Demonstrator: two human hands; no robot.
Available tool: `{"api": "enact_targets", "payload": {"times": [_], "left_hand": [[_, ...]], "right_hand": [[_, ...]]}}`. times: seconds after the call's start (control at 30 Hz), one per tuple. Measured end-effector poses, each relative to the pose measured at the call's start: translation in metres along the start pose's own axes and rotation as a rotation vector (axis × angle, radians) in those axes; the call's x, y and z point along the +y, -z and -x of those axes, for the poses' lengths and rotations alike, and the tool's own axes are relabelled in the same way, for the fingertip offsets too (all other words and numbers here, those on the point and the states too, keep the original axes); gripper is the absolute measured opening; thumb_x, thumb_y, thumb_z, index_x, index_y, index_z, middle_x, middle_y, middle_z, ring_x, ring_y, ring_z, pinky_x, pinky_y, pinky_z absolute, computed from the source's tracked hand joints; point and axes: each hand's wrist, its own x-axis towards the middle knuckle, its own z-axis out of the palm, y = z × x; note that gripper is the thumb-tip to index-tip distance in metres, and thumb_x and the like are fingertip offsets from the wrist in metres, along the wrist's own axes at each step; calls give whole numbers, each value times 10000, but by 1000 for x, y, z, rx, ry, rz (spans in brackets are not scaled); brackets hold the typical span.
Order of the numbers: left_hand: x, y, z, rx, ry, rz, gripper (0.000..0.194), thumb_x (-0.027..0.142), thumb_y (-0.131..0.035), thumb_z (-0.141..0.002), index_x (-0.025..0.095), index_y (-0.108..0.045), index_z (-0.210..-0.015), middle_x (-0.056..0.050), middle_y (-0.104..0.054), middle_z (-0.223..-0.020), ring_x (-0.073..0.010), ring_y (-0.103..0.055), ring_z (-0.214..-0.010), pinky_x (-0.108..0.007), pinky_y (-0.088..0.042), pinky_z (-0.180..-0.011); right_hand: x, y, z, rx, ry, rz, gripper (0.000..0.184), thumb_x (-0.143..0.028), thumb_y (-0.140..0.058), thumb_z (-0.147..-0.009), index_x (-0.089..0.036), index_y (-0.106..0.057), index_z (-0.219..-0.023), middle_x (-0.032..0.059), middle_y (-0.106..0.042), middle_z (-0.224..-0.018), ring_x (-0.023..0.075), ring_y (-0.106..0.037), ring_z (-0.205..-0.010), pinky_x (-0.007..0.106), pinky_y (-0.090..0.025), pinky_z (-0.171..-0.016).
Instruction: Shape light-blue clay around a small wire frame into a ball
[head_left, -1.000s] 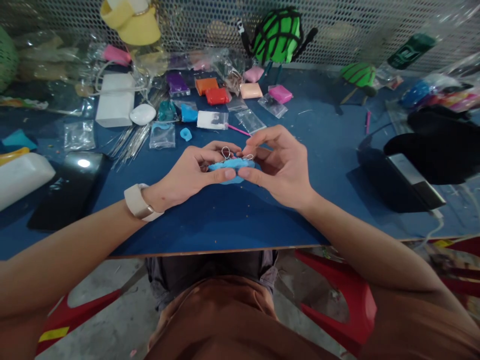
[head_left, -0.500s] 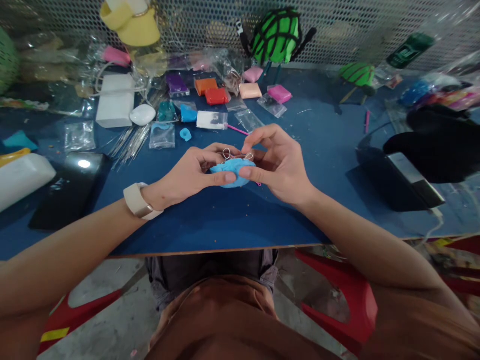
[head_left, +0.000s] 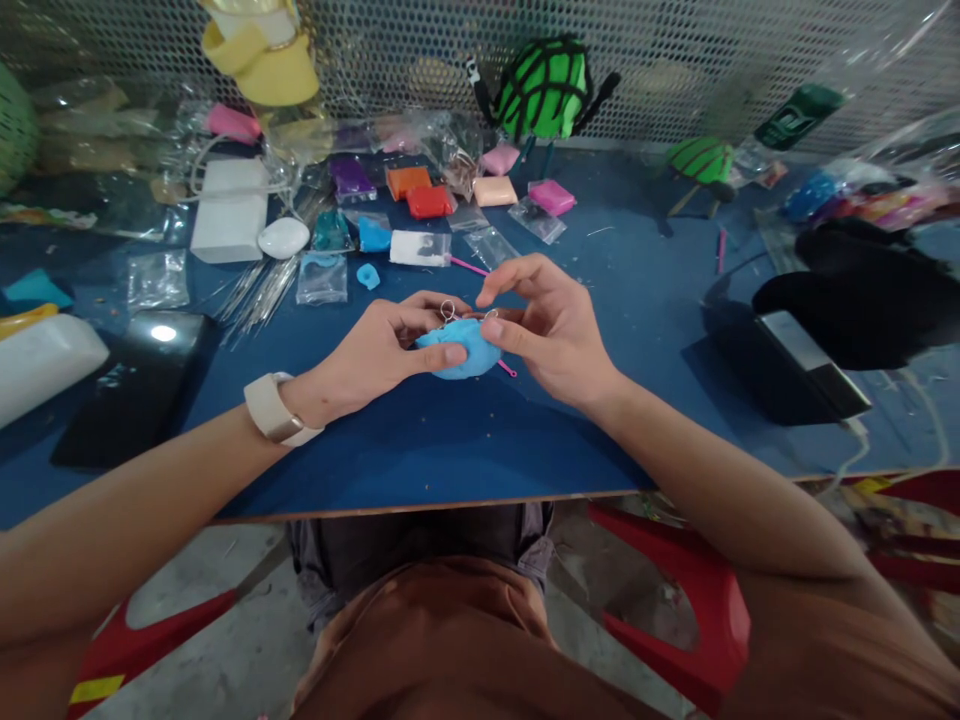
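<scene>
A rounded lump of blue modelling clay (head_left: 471,362) is held just above the front part of the table. Two small wire loops stick up from its top: the left wire loop (head_left: 448,309) and a right one beside my right thumb. My left hand (head_left: 375,345) is closed around the clay, thumb flat on its front and fingers behind. At the clay's upper right edge, my right hand (head_left: 559,325) touches it with the thumb near the right loop. Its index finger is raised and bent, and its other fingers are partly hidden. A pink stick's end (head_left: 509,369) shows below the clay.
Clay packets, among them a red packet (head_left: 430,202) and a white packet (head_left: 420,248), lie behind my hands. Loose wires (head_left: 262,298) and a black phone (head_left: 131,390) are at left. A black box (head_left: 802,370) stands right, and green turtle-like figures (head_left: 546,90) at the back.
My right thumb has moved up from the clay's front to its upper edge by the right wire loop. My left hand keeps its hold. The whole view has shifted slightly.
</scene>
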Motion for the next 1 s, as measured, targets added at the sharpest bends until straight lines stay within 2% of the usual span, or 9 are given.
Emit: {"api": "enact_targets", "payload": {"times": [0.17,0.27,0.37,0.47,0.53,0.63,0.73,0.87,1.0], "left_hand": [[-2,1,0,-21,3,12,430,654,-1046,-916,262,-900,-820,-129,-848,-1479,-383,-686,-1519,-493,-598,-1082],[-1,1,0,-3,6,8,430,651,-1025,-944,265,-889,-810,-121,-867,-1441,-374,-689,-1500,-495,-590,-1086],[1,0,0,23,24,34,438,636,-1051,-918,257,-875,-788,-113,-867,-1457,-371,-696,-1488,-494,-595,-1092],[3,-1,0,24,43,84,438,605,-1105,-854,249,-865,-770,-118,-862,-1435,-385,-685,-1514,-504,-613,-1097],[4,-3,0,35,47,134,468,595,-1134,-814,239,-839,-742,-124,-867,-1355,-395,-683,-1527,-542,-607,-1174],[3,-4,-1,53,43,184,497,592,-1161,-771,232,-820,-733,-116,-858,-1257,-389,-712,-1482,-569,-594,-1234],[2,-4,-1,60,43,196,492,589,-1176,-742,232,-838,-757,-103,-845,-1206,-367,-742,-1390,-549,-621,-1180],[1,-3,0,63,59,170,472,589,-1166,-759,244,-845,-754,-93,-828,-1154,-351,-730,-1354,-527,-638,-1139],[0,-3,1,63,55,168,477,564,-1161,-773,236,-820,-715,-93,-820,-1219,-328,-734,-1303,-506,-632,-1113]], "right_hand": [[3,3,-2,-92,-23,-61,542,-431,-1172,-774,-305,-816,-1162,-6,-793,-1146,167,-766,-937,302,-707,-749],[-1,4,-2,-112,-24,-29,544,-398,-1179,-755,-303,-813,-1147,-1,-801,-1174,171,-765,-924,347,-743,-821],[-4,4,-2,-94,-35,25,544,-442,-1171,-761,-299,-800,-1131,13,-810,-1178,207,-786,-996,402,-777,-903],[-3,5,-2,-91,-21,16,538,-481,-1152,-787,-304,-796,-1149,13,-815,-1191,204,-783,-961,423,-792,-902],[-3,6,-3,-98,-13,1,548,-514,-1142,-797,-306,-788,-1160,16,-811,-1211,198,-776,-924,434,-796,-882],[-5,4,-4,-88,-18,19,634,-581,-1170,-734,-297,-768,-1133,36,-795,-1223,231,-792,-1009,452,-801,-906],[-8,2,-5,-49,-12,57,726,-663,-1192,-650,-299,-756,-1102,44,-787,-1218,267,-795,-1111,461,-801,-936],[-8,0,-5,-34,-10,81,716,-714,-1171,-668,-310,-764,-1096,41,-791,-1230,248,-788,-1032,476,-801,-942],[-3,1,-3,-47,18,79,681,-672,-1176,-695,-312,-786,-1120,27,-779,-1208,209,-759,-946,445,-786,-908]]}}
